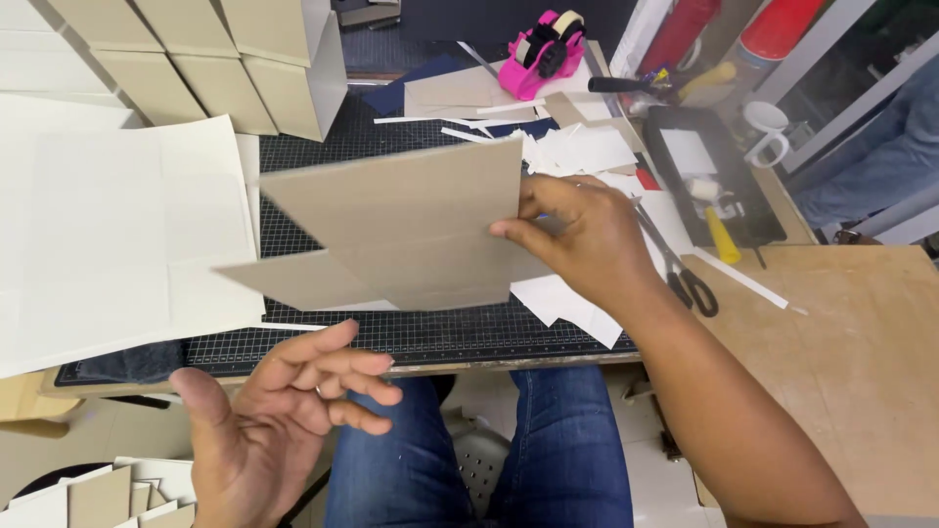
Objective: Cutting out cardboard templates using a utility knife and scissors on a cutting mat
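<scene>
From the head camera, the right hand (587, 240) pinches a cut grey cardboard blank (401, 230) by its right edge, held flat above the cutting mat (430, 332); the left hand (279, 420) hangs near, fingers spread and curled, holding nothing. Folded boxes (235, 59) already stand far left. The tabletop (861, 342) carries white sheets (108, 235), paper scraps (577, 152), scissors (685, 274) and a pink tape dispenser (540, 54).

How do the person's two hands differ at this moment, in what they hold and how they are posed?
The right hand grips the edge of a grey cardboard piece, fingers pinched on it; the left hand holds nothing, palm up, fingers loosely curled. The right hand is over the cutting mat; the left hand is lower, off the table edge above the person's lap. Both are bare.
</scene>
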